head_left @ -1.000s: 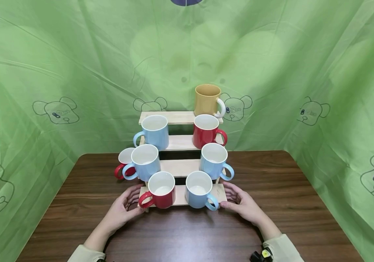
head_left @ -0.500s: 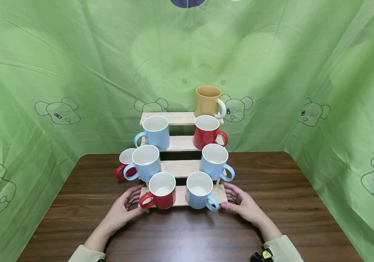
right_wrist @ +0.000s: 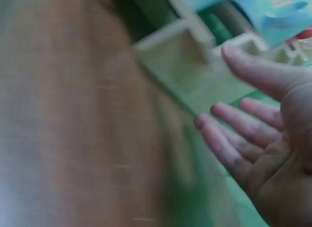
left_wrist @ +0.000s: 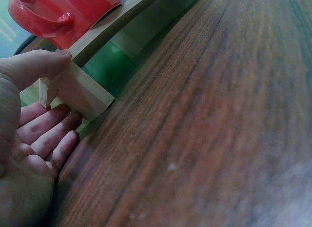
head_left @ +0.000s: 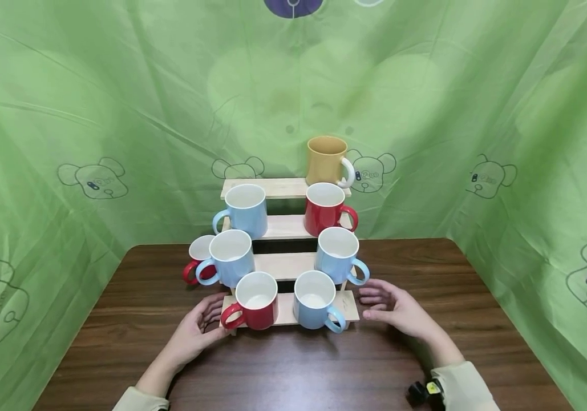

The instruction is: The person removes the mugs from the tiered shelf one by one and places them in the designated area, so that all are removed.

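Note:
A four-step wooden display rack (head_left: 284, 266) bears mugs in the head view. On its bottom step stand a red mug (head_left: 256, 311) and a light blue mug (head_left: 314, 308). My left hand (head_left: 195, 331) grips the rack's left end; in the left wrist view the thumb (left_wrist: 51, 63) touches the front corner, with the fingers curled beside the end. My right hand (head_left: 396, 311) is just off the right end, fingers loosely bent and holding nothing. A gap shows between its fingertips and the wood in the blurred right wrist view.
Higher steps hold light blue mugs (head_left: 231, 265) (head_left: 337, 260) (head_left: 248, 214), a red mug (head_left: 319, 217) and a tan mug (head_left: 322, 165) with a white handle. Another red mug (head_left: 202, 251) is partly hidden behind the left side. Green curtains surround the brown table (head_left: 293, 371).
My right hand has let go of the rack's right end and moved outward to the right. The left hand keeps its place at the left end. The view has shifted slightly.

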`<action>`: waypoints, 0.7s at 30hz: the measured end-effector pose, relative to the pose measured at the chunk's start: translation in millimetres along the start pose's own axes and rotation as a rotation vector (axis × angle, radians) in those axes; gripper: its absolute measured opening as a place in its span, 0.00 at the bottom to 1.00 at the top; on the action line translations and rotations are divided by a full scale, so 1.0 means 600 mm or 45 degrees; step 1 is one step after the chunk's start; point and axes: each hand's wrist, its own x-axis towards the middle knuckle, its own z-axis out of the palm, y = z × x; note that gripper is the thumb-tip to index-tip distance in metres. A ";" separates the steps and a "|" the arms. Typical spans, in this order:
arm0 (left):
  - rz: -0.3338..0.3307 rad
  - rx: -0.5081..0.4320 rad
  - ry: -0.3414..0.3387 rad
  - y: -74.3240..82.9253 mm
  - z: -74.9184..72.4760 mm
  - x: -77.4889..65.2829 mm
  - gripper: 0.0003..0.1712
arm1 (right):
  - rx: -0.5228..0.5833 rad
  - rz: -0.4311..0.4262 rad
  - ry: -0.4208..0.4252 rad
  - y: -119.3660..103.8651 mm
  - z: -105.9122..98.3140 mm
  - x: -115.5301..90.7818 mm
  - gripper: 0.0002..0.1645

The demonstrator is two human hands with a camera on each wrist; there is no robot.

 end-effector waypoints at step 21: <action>0.016 -0.022 0.009 -0.006 0.002 0.001 0.40 | -0.130 0.033 0.183 -0.175 -0.139 0.106 0.32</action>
